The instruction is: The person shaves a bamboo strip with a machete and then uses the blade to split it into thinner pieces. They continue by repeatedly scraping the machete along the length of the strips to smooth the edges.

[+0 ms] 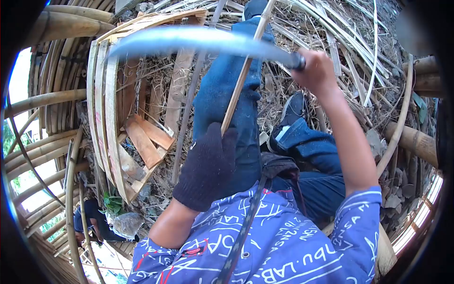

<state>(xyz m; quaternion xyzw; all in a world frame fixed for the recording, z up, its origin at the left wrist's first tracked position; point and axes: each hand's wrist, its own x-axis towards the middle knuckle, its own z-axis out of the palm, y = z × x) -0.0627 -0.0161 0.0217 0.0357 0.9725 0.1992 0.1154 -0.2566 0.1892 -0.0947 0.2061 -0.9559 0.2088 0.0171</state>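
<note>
My left hand (208,165), in a black knitted glove, is closed around the lower end of a long split bamboo strip (240,84). The strip slants up and away over my outstretched jeans leg (215,94). In my bare right hand (318,71) is the dark handle of a machete (189,41), the fingers wrapped round it. Its broad, curved blade is smeared by motion and points left, overlapping the upper part of the strip in this view. My other leg (314,146) is bent to the right.
Pale wooden slats (111,113) form a crate-like frame at left, with short wood offcuts (144,142) by it. Split bamboo strips (350,35) and shavings litter the ground. Bamboo poles (414,142) stand on both sides. Another person (90,220) is at lower left near a clear plastic bag (126,223).
</note>
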